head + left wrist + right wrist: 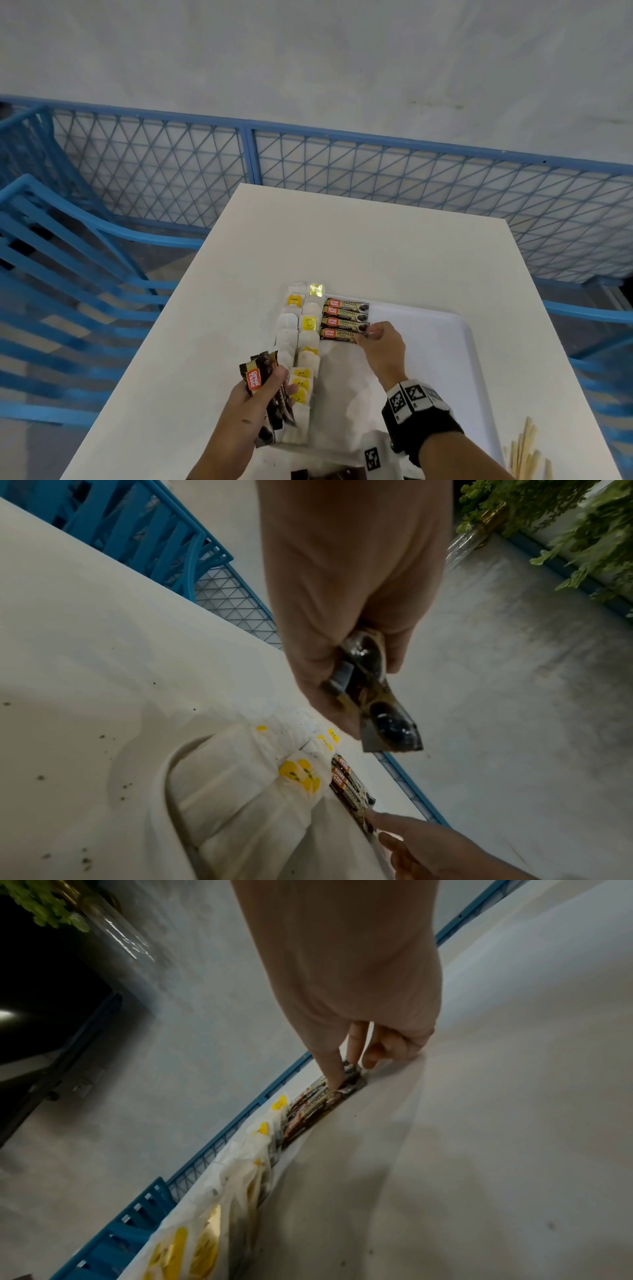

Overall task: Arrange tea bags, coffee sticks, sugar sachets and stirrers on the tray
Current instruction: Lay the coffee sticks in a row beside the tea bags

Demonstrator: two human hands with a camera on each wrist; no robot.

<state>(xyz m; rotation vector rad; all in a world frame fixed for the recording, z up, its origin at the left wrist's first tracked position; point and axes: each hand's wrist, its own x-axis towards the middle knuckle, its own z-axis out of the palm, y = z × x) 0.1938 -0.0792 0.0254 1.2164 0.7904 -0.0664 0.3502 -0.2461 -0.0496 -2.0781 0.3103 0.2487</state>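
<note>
The white table (239, 260) carries the white tray (455, 346). Tea bags (301, 342) lie in two columns along the tray's left side. Four coffee sticks (346, 320) lie stacked in a row just beside them. The left hand (263, 390) grasps a bundle of coffee sticks (260, 373). The right hand (383, 349) pinches the nearest laid stick (339, 334) at its right end. Wooden stirrers (525, 448) lie right of the tray.

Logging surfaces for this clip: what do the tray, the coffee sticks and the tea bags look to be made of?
Tray: likely white plastic, smooth, with a rounded moulded rim. Coffee sticks: printed glossy film or foil laminate; those in the left hand catch highlights. Tea bags: thin white filter paper, matte and crinkled, with yellow paper tags.
</note>
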